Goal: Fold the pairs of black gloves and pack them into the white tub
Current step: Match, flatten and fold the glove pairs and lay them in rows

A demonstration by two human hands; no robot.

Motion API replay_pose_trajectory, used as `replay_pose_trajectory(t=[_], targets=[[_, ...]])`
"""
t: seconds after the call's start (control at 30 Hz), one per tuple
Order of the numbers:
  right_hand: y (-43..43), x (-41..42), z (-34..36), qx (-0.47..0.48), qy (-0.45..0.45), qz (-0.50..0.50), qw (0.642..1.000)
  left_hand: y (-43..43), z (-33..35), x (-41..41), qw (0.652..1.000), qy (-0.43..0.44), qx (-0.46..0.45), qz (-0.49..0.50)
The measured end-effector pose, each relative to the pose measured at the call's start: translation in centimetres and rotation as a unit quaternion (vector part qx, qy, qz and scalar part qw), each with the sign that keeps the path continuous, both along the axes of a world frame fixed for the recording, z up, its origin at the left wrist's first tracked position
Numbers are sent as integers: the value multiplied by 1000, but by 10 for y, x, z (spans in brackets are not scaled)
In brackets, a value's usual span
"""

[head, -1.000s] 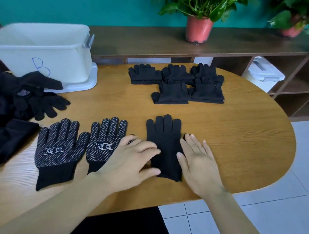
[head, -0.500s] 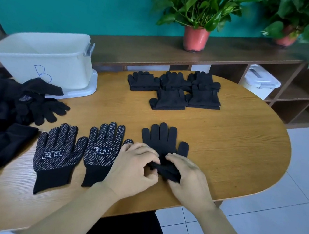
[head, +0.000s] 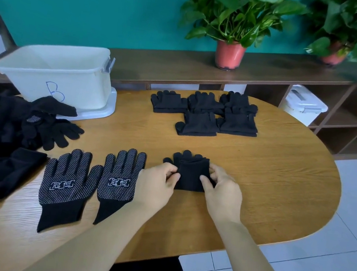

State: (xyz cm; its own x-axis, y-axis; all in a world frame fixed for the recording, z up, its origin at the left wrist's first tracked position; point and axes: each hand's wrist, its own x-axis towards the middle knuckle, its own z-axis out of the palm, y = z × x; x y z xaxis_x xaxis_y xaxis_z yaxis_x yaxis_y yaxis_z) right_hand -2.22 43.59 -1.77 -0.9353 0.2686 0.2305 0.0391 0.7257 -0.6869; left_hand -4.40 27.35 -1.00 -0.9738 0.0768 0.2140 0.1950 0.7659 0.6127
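A pair of black gloves (head: pixel 190 173) lies folded over on the wooden table (head: pixel 269 182), cuff turned up over the fingers. My left hand (head: pixel 156 185) pinches its left edge and my right hand (head: pixel 222 192) pinches its right edge. Two dotted black gloves (head: pixel 64 184) (head: pixel 118 182) lie flat, palm up, to the left of my hands. Several folded pairs (head: pixel 203 111) sit at the far middle of the table. The white tub (head: pixel 62 73), marked with a blue B, stands at the back left.
A loose heap of black gloves (head: pixel 1 133) covers the table's left end. Behind the table runs a dark shelf unit with two potted plants (head: pixel 234 28) and a white lidded box (head: pixel 303 104). Tiled floor lies to the right.
The stacked pair lay flat under my open hands. Both hands then took the cuff end and turned it up over the fingers, so the pair is now folded in half.
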Motion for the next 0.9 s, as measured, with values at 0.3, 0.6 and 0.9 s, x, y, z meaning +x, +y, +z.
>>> replay_pose_trajectory(t=[0.3,0.6,0.9], targets=[[-5,-15,-15,228,76,-48,970,9,-9,-5,988,46,-144,9],[1,7,-19,319,5,201,926,5,-13,13,927,-50,-316,-197],[6,-7,-3,314,-127,226,913,7,0,-8,889,-108,-392,-213]])
